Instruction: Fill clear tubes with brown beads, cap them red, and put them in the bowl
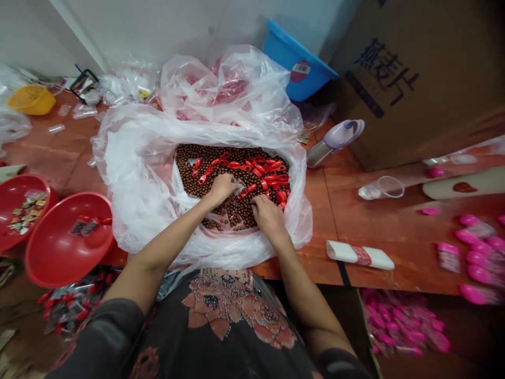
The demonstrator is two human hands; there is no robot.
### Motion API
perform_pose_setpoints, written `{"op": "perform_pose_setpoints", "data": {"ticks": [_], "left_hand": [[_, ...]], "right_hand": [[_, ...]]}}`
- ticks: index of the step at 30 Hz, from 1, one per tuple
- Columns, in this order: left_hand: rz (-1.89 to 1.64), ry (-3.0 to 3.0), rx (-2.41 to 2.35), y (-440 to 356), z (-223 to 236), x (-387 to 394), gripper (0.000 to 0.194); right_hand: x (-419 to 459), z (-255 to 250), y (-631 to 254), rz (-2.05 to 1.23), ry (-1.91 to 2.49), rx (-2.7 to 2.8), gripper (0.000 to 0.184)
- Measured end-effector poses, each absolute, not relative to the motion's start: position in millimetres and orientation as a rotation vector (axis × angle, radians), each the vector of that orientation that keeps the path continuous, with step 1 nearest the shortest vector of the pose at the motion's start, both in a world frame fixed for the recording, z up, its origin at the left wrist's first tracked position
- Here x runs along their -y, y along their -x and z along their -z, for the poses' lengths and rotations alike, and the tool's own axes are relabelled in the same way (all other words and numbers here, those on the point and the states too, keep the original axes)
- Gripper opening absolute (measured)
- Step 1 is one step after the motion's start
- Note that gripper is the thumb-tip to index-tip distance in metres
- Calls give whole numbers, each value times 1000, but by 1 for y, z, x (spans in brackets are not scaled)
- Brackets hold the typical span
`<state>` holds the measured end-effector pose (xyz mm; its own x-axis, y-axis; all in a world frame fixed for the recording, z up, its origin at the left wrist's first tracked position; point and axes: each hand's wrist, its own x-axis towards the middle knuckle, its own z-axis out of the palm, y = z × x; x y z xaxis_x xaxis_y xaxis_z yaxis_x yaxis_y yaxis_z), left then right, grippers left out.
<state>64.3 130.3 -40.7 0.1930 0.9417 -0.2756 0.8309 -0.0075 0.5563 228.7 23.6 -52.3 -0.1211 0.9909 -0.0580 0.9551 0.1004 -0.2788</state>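
Observation:
A white plastic liner bag lies spread around a bed of small brown balls. My left hand is over the middle of the balls, its fingertips closed on a small clear plastic container. Just right of that container is a red cap piece; whether the two are joined I cannot tell. Several more red caps are scattered on the balls, most at the right. My right hand rests at the lower right of the balls with fingers curled; anything in them is hidden.
At left stand two red bowls, one holding filled packets. Behind are a clear bag with red contents, a blue basin and a large carton. A lilac-topped bottle, white roll and pink-capped containers lie right.

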Motion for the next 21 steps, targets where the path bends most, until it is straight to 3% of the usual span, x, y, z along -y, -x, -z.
{"op": "perform_pose_setpoints", "data": {"ticks": [5,12,21], "left_hand": [[-496,-1753,-1620,-82,62,-141,17],[-853,-1168,-1358,-94,82,-143,20],[-879,-1017,-1216,-95,70,-143,22]], "right_hand": [[-21,64,-229,-315,1936,2211,22],[-17,75,-228,-184,1855,2197,25],[-15,73,-226,-201,1858,2158,27]]}}
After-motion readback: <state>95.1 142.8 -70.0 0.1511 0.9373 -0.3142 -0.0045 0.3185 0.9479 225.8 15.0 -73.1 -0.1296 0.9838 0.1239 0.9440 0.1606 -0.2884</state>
